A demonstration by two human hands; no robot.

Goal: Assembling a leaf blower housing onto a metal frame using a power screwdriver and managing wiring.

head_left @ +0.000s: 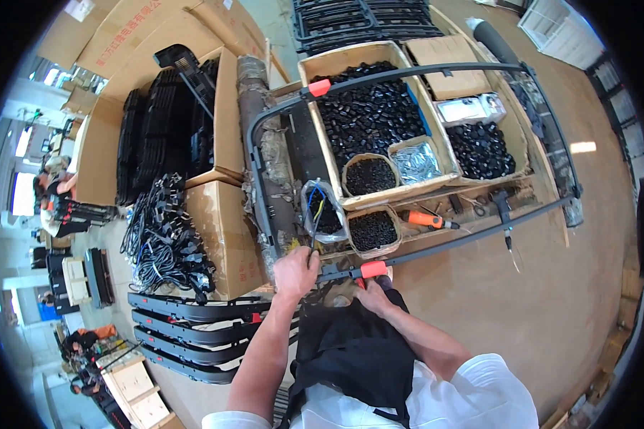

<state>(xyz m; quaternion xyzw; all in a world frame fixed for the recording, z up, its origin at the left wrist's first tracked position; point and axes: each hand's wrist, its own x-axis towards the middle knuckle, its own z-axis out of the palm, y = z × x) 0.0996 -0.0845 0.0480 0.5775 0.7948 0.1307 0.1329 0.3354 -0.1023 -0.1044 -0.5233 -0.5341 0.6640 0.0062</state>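
Left grip (pixel 296 270): closed around the black frame (pixel 436 247) at its near corner.
Right grip (pixel 371 292): under the frame's orange clip (pixel 373 269); closure unclear.

A large black frame (pixel 408 71) with orange clips lies flat across the workbench, its near corner apparently gripped.

Bare table (pixel 522 300) lies open right of the right hand (pixel 372 292); bowls (pixel 372 230) and boxes (pixel 368 118) crowd ahead, cartons (pixel 225 236) block left of the left hand (pixel 295 270).

Orange-handled screwdriver (pixel 426 219) on bench; cable bundle (pixel 166 243) beside cardboard box (pixel 222 236); stacked black frames (pixel 193 332).
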